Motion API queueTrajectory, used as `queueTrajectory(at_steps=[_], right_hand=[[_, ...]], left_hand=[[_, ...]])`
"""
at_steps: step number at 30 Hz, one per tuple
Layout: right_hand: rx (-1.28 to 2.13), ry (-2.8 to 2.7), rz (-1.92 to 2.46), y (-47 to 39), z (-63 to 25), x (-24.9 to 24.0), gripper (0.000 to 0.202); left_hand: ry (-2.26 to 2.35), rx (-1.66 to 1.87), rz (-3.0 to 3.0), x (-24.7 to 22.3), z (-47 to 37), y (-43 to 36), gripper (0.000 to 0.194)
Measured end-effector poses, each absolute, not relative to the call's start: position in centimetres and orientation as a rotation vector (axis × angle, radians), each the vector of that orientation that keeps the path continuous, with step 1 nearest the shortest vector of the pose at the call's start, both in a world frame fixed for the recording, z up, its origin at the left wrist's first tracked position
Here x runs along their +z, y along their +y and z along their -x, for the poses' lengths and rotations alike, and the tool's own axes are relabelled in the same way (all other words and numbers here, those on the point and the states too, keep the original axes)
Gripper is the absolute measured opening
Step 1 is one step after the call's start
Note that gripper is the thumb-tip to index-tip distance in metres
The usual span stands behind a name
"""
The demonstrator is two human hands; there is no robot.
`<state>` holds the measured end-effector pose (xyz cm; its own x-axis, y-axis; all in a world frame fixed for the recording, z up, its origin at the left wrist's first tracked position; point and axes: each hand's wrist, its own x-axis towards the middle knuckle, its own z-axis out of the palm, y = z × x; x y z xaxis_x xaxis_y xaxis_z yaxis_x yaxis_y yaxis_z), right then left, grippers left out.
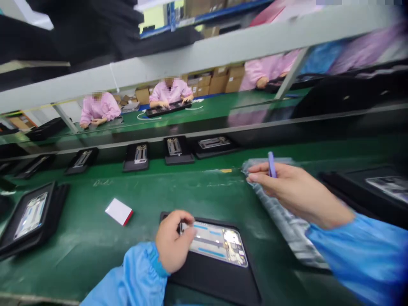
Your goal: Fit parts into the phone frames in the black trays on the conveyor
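Observation:
My left hand (174, 242) is closed on one end of a phone frame (219, 243), thumb on its face and fingers curled round the edge. The frame has blue strips and a board with metal parts at its right end. It lies on a black foam tray (216, 276). My right hand (291, 187) is raised to the right, pinching a slim purple pen-like tool (271, 165); the tool's tip is not clear. Just beyond and under those fingers lies a blurred greyish, translucent plastic sheet or tray (287, 229), partly hidden by the hand.
A white card-like box with a red edge (119, 211) lies left on the green table (86, 242). Stacked black trays with a phone frame (32, 214) stand far left. Several trays with frames (140, 153) line the back. Another tray (382, 187) sits right. Co-workers in pink (172, 91) sit opposite.

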<state>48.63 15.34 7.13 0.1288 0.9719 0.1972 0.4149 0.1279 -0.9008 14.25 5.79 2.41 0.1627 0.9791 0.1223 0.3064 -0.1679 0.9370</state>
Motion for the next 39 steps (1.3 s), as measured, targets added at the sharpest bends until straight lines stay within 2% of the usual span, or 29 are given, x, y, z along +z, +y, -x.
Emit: queueTrajectory(at_steps=[2, 4, 9, 11, 16, 20, 23, 27, 32, 35, 39], right_hand=[[1.028, -1.293, 1.392, 11.8, -43.7, 6.9, 0.053], [1.115, -1.237, 1.342, 8.9, -39.6, 6.5, 0.053], [1.049, -1.272, 1.358, 6.0, -34.6, 4.6, 0.05], [1.005, -1.304, 1.391, 6.0, -34.0, 4.1, 0.048], [0.936, -1.377, 1.422, 5.7, -33.9, 3.9, 0.044], [0.428, -1.688, 1.201, 5.0, -36.3, 4.1, 0.024], [0.187, -2.112, 0.866, 4.9, -38.5, 4.5, 0.034], [0.204, -2.378, 0.628, 4.9, -39.5, 4.9, 0.033], [0.438, -2.337, 0.61, 4.0, -39.3, 4.9, 0.026], [0.562, -2.3, 0.652, 3.1, -39.4, 4.3, 0.026], [0.312, -2.265, 0.789, 1.5, -39.8, 2.8, 0.021]], left_hand=[[1.147, 1.045, -1.485, 2.7, -15.9, 5.9, 0.022], [1.013, 1.071, -1.305, 2.3, -17.4, 6.3, 0.034], [0.777, 1.125, -0.95, 0.8, -18.5, 6.9, 0.062], [0.776, 1.144, -0.913, 0.6, -18.2, 6.9, 0.066], [0.782, 1.118, -0.865, 0.6, -17.4, 6.7, 0.062], [0.725, 1.01, -0.837, 0.7, -16.8, 6.8, 0.061], [0.667, 0.882, -0.856, 0.5, -16.4, 6.5, 0.064], [0.697, 0.772, -0.968, 0.3, -15.9, 5.5, 0.057], [0.744, 0.649, -1.122, 0.5, -15.9, 4.1, 0.039], [0.746, 0.592, -1.15, 0.5, -16.2, 3.5, 0.034], [0.763, 0.555, -1.167, 0.1, -16.7, 3.2, 0.034]])
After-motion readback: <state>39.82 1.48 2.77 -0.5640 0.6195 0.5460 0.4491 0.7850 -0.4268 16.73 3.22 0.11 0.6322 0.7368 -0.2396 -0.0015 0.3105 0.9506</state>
